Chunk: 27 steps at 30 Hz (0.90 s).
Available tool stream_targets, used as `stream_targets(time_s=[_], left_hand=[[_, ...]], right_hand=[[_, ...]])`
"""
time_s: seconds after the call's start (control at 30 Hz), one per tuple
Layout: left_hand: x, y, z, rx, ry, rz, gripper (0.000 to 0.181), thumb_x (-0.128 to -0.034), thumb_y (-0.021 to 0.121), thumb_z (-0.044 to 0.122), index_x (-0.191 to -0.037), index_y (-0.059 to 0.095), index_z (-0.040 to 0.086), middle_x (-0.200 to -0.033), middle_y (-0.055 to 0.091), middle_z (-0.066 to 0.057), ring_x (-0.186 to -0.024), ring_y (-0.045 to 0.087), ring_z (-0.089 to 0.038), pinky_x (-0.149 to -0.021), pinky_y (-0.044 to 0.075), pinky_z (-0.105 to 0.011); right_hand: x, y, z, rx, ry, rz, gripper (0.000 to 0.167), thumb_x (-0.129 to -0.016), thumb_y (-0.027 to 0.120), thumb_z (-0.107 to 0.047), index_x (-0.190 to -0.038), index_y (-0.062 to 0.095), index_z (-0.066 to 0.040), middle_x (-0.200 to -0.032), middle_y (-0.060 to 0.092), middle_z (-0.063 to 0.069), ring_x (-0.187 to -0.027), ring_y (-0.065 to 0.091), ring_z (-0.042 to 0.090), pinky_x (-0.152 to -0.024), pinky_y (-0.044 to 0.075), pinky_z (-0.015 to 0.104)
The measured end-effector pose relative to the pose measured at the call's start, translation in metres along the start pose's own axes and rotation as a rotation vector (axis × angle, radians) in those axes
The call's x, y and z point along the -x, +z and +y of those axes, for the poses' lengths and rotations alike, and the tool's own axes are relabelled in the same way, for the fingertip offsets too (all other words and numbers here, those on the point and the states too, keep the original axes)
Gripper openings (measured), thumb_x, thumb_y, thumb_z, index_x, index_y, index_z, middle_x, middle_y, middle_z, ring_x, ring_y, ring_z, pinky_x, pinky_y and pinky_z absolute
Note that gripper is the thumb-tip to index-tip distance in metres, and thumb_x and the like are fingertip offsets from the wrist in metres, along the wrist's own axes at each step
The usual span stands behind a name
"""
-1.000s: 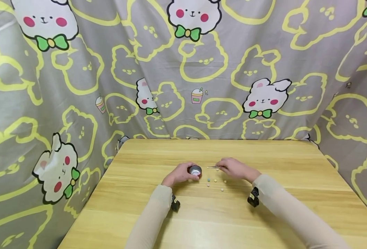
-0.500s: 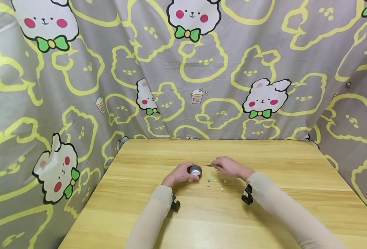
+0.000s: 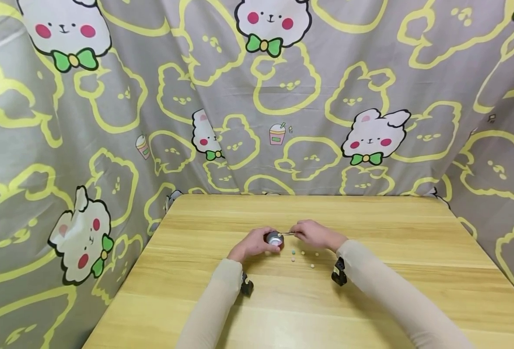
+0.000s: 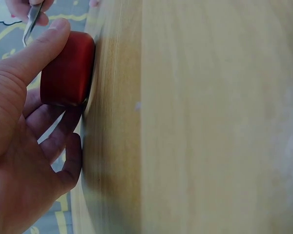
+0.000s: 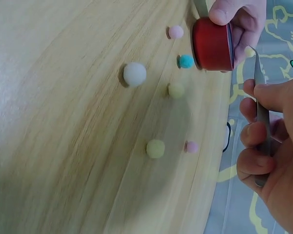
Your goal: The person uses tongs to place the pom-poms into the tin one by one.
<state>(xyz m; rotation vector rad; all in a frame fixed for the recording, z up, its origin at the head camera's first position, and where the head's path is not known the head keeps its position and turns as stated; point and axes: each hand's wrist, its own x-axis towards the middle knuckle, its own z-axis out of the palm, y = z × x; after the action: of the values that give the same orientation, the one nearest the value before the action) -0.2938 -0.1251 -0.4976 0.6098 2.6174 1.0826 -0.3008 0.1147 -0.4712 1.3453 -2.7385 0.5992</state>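
Observation:
A small round tin, red outside [image 4: 68,68] and silvery inside [image 3: 275,239], stands on the table, held between the thumb and fingers of my left hand [image 3: 257,243]. Metal tweezers [image 5: 261,112] with a bent tip are pinched in my right hand [image 5: 278,141], just right of the tin. In the head view the tip reaches over the tin's rim; a small pale spot shows there, too small to identify. Small balls lie on the table near the tin: white [image 5: 135,74], turquoise [image 5: 186,61], yellowish [image 5: 155,148], another yellowish [image 5: 176,90], and pink [image 5: 176,32].
A further small pink ball [image 5: 192,146] lies among the others. The wooden table [image 3: 283,300] reaches back to a grey patterned curtain [image 3: 239,97], which also hangs along both sides. Black wrist devices [image 3: 339,272] sit below both wrists.
My right hand has moved left with the tweezers, bringing their tip from the right of the tin to over its rim. A pale ball near the tweezers has left the table. My left hand keeps its hold.

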Motion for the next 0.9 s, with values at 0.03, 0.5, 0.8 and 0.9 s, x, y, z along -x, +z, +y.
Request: stream_targets(time_s=[0.03, 0.5, 0.8, 0.9], left_hand=[[0.0, 0.0, 0.0, -0.003, 0.002, -0.001, 0.055, -0.0782, 0.079, 0.03, -0.125, 0.058, 0.012, -0.115, 0.061, -0.002, -0.105, 0.055, -0.017, -0.092, 0.042, -0.035], [-0.003, 0.0, -0.003, 0.001, 0.009, -0.006, 0.053, -0.0777, 0.079, 0.031, -0.124, 0.059, 0.014, -0.112, 0.061, 0.002, -0.103, 0.055, -0.013, -0.091, 0.042, -0.033], [-0.001, 0.0, -0.001, -0.006, 0.006, -0.009, 0.052, -0.0784, 0.079, 0.03, -0.123, 0.059, 0.014, -0.112, 0.061, 0.001, -0.103, 0.055, -0.015, -0.09, 0.042, -0.034], [-0.001, 0.0, 0.0, -0.003, 0.004, -0.011, 0.052, -0.0785, 0.078, 0.03, -0.124, 0.059, 0.014, -0.111, 0.061, 0.001, -0.103, 0.055, -0.015, -0.09, 0.042, -0.034]], right_hand=[[-0.001, 0.0, 0.0, 0.0, 0.005, -0.002, 0.019, -0.093, 0.055, -0.006, -0.108, 0.066, -0.001, -0.093, 0.062, 0.006, -0.085, 0.06, 0.02, -0.077, 0.049, 0.037], [-0.009, 0.001, -0.005, -0.019, 0.097, -0.042, 0.019, -0.094, 0.054, -0.008, -0.108, 0.066, -0.002, -0.098, 0.062, 0.008, -0.09, 0.06, 0.021, -0.08, 0.048, 0.039], [0.001, -0.006, -0.009, -0.043, 0.105, -0.036, 0.019, -0.095, 0.053, -0.008, -0.107, 0.066, -0.002, -0.096, 0.062, 0.006, -0.087, 0.059, 0.019, -0.078, 0.048, 0.038], [0.006, -0.009, -0.009, -0.034, 0.093, -0.021, 0.018, -0.095, 0.054, -0.007, -0.107, 0.066, -0.003, -0.095, 0.062, 0.005, -0.085, 0.059, 0.017, -0.076, 0.048, 0.037]])
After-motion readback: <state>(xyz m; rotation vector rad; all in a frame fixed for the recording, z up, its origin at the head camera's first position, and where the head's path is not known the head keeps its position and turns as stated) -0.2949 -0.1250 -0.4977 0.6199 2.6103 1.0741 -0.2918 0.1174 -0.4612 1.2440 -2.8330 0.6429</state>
